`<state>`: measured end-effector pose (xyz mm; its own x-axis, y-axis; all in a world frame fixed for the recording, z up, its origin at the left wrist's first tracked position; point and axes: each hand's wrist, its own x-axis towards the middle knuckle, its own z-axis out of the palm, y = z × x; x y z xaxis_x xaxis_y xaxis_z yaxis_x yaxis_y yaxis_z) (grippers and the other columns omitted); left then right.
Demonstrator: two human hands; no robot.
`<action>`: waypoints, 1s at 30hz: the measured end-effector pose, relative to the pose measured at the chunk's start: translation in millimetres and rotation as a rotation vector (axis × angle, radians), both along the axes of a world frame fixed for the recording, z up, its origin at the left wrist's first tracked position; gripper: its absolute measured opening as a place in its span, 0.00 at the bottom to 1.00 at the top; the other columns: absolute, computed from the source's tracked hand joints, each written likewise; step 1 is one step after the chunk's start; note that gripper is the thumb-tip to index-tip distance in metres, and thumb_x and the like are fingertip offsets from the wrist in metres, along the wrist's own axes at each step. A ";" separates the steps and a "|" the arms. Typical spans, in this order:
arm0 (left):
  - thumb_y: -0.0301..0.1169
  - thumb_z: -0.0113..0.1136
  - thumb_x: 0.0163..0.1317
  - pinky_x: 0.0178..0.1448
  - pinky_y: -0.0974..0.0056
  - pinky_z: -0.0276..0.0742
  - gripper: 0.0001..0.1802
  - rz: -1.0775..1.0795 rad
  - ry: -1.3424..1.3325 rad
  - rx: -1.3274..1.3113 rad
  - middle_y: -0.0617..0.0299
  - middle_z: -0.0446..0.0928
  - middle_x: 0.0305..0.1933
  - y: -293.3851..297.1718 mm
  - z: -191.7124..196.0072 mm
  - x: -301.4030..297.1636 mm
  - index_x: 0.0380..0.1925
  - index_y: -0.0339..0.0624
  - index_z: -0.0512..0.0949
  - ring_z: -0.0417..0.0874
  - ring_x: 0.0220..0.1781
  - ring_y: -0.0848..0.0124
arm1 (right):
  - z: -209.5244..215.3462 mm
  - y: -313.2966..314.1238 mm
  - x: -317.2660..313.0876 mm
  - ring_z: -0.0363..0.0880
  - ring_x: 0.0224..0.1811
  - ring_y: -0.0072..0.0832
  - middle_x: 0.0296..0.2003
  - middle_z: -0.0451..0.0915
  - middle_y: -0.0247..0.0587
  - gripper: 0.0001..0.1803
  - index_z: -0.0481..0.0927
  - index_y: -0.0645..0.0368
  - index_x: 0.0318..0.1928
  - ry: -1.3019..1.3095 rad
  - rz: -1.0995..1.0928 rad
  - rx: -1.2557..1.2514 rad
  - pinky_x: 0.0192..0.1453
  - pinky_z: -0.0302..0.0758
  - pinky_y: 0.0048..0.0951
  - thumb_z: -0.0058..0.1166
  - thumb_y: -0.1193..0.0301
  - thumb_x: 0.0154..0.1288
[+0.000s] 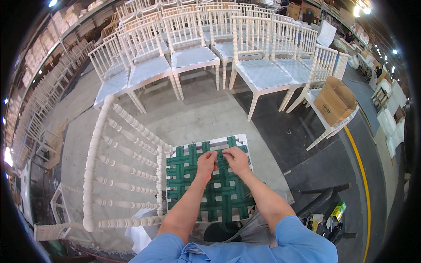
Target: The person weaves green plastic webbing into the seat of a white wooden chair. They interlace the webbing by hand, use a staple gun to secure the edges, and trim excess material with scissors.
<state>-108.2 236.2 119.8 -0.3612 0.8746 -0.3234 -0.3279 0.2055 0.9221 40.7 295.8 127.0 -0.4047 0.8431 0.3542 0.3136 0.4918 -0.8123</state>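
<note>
In front of me lies the seat of a white wooden chair, woven with green webbing straps [226,204] that cross over and under each other. Its turned spindle back [93,175] rises at the left. My left hand [207,164] is closed in a pinch over the far middle of the seat; what sits between its fingertips is hidden. Close beside it, my right hand [237,160] pinches at a green webbing strap [222,162] running between the two hands. The fingertips nearly meet. The white seat frame [241,139] shows along the far edge.
Rows of white spindle-back chairs [193,57] with pale seats stand ahead. An open cardboard box [335,101] rests on a chair at the right. By my right side are a dark stand [322,199] and a green-yellow box [338,211]. A yellow line [360,171] marks the floor.
</note>
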 end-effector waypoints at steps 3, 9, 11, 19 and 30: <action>0.29 0.66 0.63 0.31 0.68 0.75 0.08 0.014 0.355 0.174 0.65 0.74 0.36 -0.1 -5.3 4.9 0.40 0.38 0.82 0.75 0.25 0.76 | -0.2 3.1 4.2 0.82 0.37 0.38 0.35 0.80 0.42 0.07 0.85 0.59 0.40 -0.018 0.000 -0.050 0.42 0.78 0.34 0.62 0.74 0.60; 0.29 0.65 0.63 0.40 0.69 0.76 0.12 -0.003 0.687 0.253 0.62 0.78 0.38 -0.5 -39.1 -7.0 0.46 0.40 0.82 0.77 0.33 0.76 | -2.7 8.5 -7.1 0.81 0.38 0.40 0.35 0.79 0.43 0.06 0.85 0.59 0.38 -0.054 0.075 -0.057 0.43 0.77 0.35 0.61 0.72 0.61; 0.31 0.64 0.65 0.42 0.66 0.77 0.12 0.013 0.669 0.174 0.60 0.79 0.38 -1.4 -44.0 -8.1 0.47 0.41 0.82 0.79 0.34 0.73 | -11.1 16.7 -16.4 0.81 0.40 0.41 0.35 0.79 0.43 0.06 0.84 0.58 0.37 -0.095 0.067 -0.073 0.45 0.77 0.37 0.61 0.71 0.61; 0.28 0.60 0.65 0.58 0.51 0.72 0.13 -0.001 1.038 0.197 0.54 0.82 0.44 -5.8 -57.0 13.5 0.49 0.40 0.81 0.78 0.50 0.52 | -65.0 108.3 -50.5 0.81 0.44 0.45 0.37 0.81 0.45 0.08 0.86 0.53 0.35 -0.456 -0.166 -0.111 0.50 0.76 0.44 0.62 0.63 0.61; 0.35 0.55 0.69 0.77 0.38 0.51 0.25 -0.129 1.392 0.150 0.57 0.69 0.70 41.8 -85.4 -9.6 0.65 0.43 0.71 0.59 0.75 0.45 | -69.5 100.6 -76.5 0.81 0.45 0.45 0.41 0.79 0.42 0.06 0.86 0.49 0.37 -0.463 -0.205 -0.183 0.47 0.77 0.46 0.60 0.64 0.63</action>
<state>-117.8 278.0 34.4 -0.2200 0.9194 0.3259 0.8728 0.0363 0.4867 -35.8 396.4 57.5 -0.3043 0.9524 0.0176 0.7341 0.2463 -0.6328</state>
